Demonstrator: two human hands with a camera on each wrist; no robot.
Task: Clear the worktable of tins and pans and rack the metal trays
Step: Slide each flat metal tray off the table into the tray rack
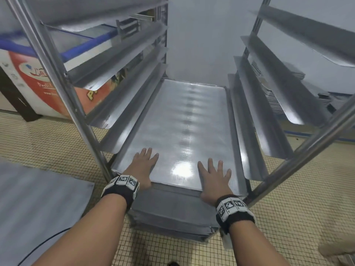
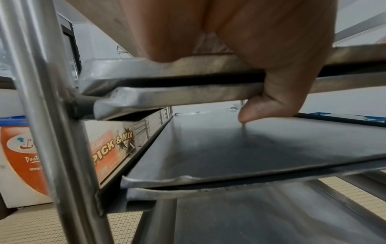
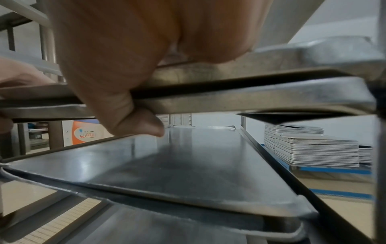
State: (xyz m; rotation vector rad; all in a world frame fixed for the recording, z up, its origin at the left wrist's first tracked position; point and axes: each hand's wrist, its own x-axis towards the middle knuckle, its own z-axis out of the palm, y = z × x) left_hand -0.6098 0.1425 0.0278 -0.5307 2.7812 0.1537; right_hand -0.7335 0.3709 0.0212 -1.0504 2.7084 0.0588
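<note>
A flat metal tray (image 1: 182, 131) lies on a low pair of runners in the steel rack (image 1: 57, 73), its near edge sticking out toward me. My left hand (image 1: 143, 167) and right hand (image 1: 214, 179) lie on its near end, fingers straight and spread. In the left wrist view my left hand (image 2: 250, 33) has its thumb hooked under two stacked tray rims (image 2: 167, 69). The right hand (image 3: 114, 41) pinches the same two rims (image 3: 250, 74) with its thumb below them. More trays (image 1: 172, 217) sit on the levels beneath.
Empty angled runners (image 1: 269, 112) line both sides of the rack above the tray. A chest freezer (image 1: 38, 73) stands behind the rack on the left. A tall stack of trays (image 3: 313, 151) sits at the right. A grey worktable corner (image 1: 38, 198) is at my left, over tiled floor.
</note>
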